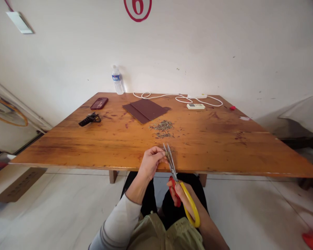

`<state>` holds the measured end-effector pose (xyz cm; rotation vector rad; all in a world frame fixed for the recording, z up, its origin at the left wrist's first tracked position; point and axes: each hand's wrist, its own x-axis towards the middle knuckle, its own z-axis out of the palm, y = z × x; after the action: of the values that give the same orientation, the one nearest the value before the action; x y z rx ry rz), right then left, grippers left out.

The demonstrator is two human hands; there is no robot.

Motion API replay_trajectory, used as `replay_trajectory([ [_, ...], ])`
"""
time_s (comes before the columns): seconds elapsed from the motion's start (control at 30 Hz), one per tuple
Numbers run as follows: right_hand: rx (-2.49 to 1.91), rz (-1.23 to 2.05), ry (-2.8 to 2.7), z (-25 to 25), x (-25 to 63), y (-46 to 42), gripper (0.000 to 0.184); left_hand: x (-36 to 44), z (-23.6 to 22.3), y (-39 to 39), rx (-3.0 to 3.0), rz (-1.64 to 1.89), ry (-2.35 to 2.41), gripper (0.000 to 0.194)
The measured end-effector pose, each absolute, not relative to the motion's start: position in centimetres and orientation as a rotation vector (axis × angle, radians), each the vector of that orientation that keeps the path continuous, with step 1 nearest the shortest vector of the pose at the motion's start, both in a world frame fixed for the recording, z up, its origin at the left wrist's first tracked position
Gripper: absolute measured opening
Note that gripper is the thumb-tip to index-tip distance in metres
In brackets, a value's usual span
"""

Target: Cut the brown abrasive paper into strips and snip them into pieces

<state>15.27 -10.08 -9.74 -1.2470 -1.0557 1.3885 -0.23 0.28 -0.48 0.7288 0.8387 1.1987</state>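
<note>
Clippings (164,125) lie heaped at centre; at lower centre, the left hand's (149,163) grip pinches one unheaped piece (166,153), the right hand's (181,195) holding parted scissors (173,170).

and here are the scissors (175,174), silver blades parted, one handle loop red, the other yellow, held in the right hand (182,190) across the worktop's near edge, tips pointing towards the far edge. a tiny greenish piece (166,153) sits pinched in the left hand (151,160), right by the blades. dry, grey-brown clippings (165,125) lie loosely heaped around mid-worktop, smaller patch nearer the front edge.
</note>
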Motion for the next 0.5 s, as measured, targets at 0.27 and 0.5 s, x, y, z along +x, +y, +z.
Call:
replay_trajectory([
  [0.27,-1.166,1.492,-1.053,-10.5,15.6,-9.7,0.07,-0.2,-0.6,0.4,0.791,1.197,0.843,0.025],
  [0.5,-1.14,1.583,-0.987,-11.0,15.5,-9.9,0.07,-0.2,-0.7,0.4,0.798,1.192,0.841,0.025],
])
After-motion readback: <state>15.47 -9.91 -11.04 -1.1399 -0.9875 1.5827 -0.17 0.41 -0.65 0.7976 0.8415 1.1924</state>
